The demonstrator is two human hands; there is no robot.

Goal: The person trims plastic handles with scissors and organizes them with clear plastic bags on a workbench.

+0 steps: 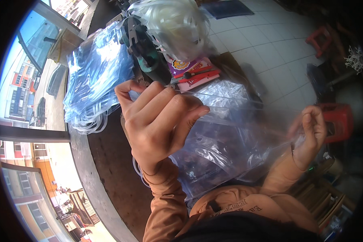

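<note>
A clear plastic bag (218,145) is stretched across in front of me, between my two hands. My left hand (153,117) is closed on its upper left edge, with the back of the hand toward me and the thumb pointing right. Further right, my right hand (310,131) is raised with curled fingers, pinching the bag's other side. Just beyond my left hand stands a green hand press (149,64) with a black lever. A red-handled cutting tool (199,75) lies on a pink and purple packet (193,82). Through the film shows a heap of small clear plastic pieces (224,94).
A stack of clear bags with strip handles (99,72) lies left of the press. Behind it sits a large bundle of translucent strips (173,28). The dark bench (113,169) runs along a window ledge. A red stool (339,123) stands on the tiled floor (266,48).
</note>
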